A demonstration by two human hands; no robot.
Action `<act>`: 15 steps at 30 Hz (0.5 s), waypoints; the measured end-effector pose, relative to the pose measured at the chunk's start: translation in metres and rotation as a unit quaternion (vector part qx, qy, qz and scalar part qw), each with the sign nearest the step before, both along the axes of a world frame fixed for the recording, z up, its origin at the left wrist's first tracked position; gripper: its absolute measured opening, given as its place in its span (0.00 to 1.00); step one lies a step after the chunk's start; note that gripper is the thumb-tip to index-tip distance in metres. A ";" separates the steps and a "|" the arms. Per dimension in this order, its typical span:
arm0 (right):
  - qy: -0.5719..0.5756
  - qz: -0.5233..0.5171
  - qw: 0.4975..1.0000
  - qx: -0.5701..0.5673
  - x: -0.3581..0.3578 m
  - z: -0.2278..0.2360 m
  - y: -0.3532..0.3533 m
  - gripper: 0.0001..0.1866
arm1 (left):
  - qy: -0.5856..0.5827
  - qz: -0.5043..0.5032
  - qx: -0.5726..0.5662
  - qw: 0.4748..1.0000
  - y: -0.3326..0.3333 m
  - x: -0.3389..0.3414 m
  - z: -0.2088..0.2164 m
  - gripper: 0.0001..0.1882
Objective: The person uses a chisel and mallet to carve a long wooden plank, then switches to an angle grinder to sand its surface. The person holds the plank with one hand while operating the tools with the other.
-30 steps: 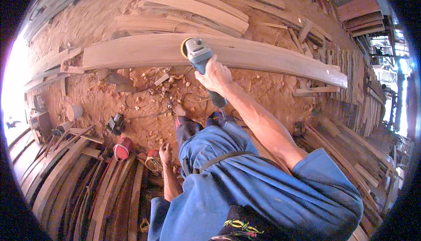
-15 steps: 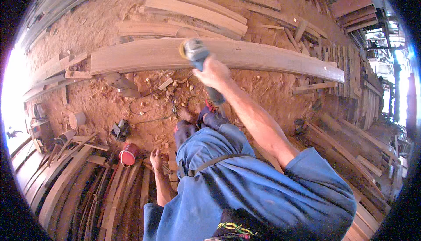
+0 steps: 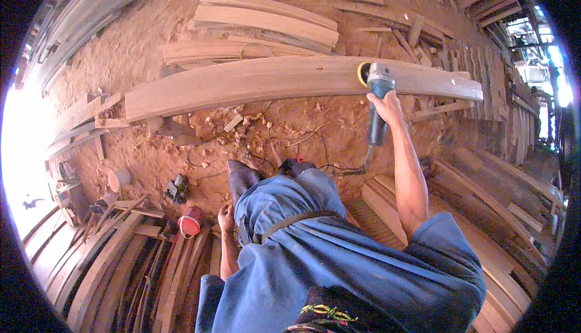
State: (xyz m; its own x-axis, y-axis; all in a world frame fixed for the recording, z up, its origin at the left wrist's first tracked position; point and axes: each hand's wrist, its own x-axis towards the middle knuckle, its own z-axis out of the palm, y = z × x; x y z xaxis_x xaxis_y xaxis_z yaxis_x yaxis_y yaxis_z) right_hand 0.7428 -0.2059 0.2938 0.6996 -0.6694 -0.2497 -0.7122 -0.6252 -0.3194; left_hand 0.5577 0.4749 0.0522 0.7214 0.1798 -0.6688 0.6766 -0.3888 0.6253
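My right hand (image 3: 386, 106) is wrapped around a blue and grey angle grinder (image 3: 376, 124) with a metal head. Its yellow-rimmed disc (image 3: 364, 74) is at the upper face of a long wooden plank (image 3: 242, 79), right of the plank's middle. Whether the disc touches the wood I cannot make out. From the back of the grinder a cord runs down toward the ground. My left hand (image 3: 226, 218) hangs low beside my hip, its fingers curled in and nothing visible in them. Near it stands a red bucket (image 3: 189, 223).
More boards (image 3: 266, 21) lie beyond the plank. Curved timbers (image 3: 115, 260) are stacked at the lower left, others (image 3: 478, 230) at the lower right. Wood scraps (image 3: 233, 122) and a looping cord (image 3: 345, 169) litter the dirt near my feet. Left are a dark power tool (image 3: 177, 189) and pale bucket (image 3: 118, 180).
My right hand has carried the grinder rightward along the plank, from around its middle toward the right end. My left hand remains low by my side.
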 end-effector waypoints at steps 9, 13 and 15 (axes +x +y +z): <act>0.039 0.103 0.993 0.034 0.063 0.011 0.142 0.52 | 0.050 0.122 -0.081 0.988 0.028 0.022 0.021 0.28; 0.019 0.151 0.987 0.048 0.091 0.016 0.217 0.53 | 0.057 0.138 -0.099 0.984 0.044 0.038 0.022 0.25; 0.007 0.173 0.984 0.052 0.106 0.019 0.251 0.50 | 0.041 0.145 -0.101 0.983 0.058 0.044 0.020 0.26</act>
State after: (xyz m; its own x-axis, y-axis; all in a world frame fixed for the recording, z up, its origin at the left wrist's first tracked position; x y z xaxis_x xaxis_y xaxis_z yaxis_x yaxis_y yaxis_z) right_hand 0.8488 0.0454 0.3125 0.8766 -0.3625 -0.3166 -0.4681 -0.7949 -0.3860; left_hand 0.6016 0.5328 0.0727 0.6016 0.2276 -0.7657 0.7920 -0.0448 0.6089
